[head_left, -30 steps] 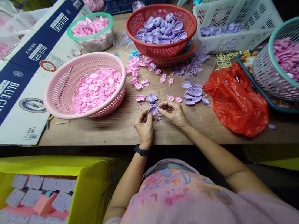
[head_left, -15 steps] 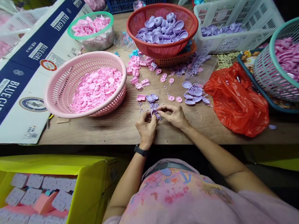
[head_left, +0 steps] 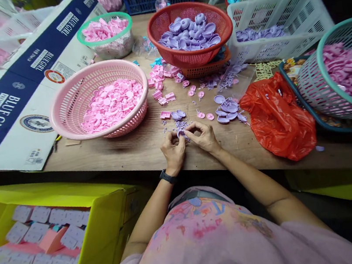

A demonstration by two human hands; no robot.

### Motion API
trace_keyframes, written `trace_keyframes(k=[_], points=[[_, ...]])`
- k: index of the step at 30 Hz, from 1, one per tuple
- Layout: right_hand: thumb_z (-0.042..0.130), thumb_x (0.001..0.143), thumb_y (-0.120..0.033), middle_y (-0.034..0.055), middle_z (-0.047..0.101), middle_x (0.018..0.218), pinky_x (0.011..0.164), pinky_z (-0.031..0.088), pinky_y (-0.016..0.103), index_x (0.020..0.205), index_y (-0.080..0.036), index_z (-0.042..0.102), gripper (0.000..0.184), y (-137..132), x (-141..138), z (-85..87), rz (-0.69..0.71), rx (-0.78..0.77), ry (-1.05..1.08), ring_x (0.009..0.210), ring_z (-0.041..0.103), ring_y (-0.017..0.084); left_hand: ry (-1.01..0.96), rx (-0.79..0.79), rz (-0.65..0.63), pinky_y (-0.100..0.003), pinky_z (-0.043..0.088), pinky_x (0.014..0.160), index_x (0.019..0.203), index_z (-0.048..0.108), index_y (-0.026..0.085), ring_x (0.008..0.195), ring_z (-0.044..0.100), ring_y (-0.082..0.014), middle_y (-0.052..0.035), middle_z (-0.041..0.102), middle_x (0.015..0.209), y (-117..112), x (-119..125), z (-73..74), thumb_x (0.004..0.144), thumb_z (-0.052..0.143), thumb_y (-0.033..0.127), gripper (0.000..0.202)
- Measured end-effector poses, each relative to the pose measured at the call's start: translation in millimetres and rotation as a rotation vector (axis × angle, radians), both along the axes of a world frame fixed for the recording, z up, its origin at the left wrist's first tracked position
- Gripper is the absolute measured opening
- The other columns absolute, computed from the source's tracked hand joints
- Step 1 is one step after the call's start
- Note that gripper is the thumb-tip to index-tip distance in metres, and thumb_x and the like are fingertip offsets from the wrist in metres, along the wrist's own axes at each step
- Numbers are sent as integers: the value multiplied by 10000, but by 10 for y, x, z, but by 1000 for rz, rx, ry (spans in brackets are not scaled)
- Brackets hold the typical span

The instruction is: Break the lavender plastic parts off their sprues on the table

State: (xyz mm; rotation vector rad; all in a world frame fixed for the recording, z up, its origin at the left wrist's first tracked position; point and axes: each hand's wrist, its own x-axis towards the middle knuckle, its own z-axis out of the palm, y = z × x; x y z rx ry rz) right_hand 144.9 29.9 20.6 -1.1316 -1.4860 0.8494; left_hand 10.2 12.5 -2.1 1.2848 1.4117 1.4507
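Observation:
My left hand and my right hand meet over the near middle of the wooden table. Both pinch one small purple plastic piece between their fingertips. A black watch sits on my left wrist. Just beyond my fingers lie loose purple lids and small pink pieces. The pink basket of pink parts stands to the left of my hands.
A red basket of purple lids stands at the back. A white crate, a teal basket of pink parts and a red plastic bag are on the right. A printed carton lies left; a yellow box below.
My hands have closed together on the purple piece and drawn slightly nearer to the table edge. The piece, broadly visible a second ago, is now mostly covered by my fingers.

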Motion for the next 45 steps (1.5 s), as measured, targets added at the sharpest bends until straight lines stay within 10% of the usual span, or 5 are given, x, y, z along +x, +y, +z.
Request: trace_keyframes(k=[28, 45], points=[[768, 759, -413, 22, 718, 736, 628, 525, 273, 751, -194, 700, 230, 56, 32, -159, 103, -173, 154, 637, 629, 141, 467, 290, -57, -315, 523, 803, 876, 647, 236, 824, 663, -199, -67, 698, 878, -63, -67, -91, 916, 586, 291, 91], [593, 795, -148, 17, 652, 760, 714, 480, 300, 794, -219, 631, 80, 215, 461, -47, -223, 55, -432, 674, 567, 170, 392, 283, -110, -321, 505, 858, 917, 679, 232, 903, 652, -195, -52, 695, 921, -15, -4, 85, 904, 617, 244, 65]])
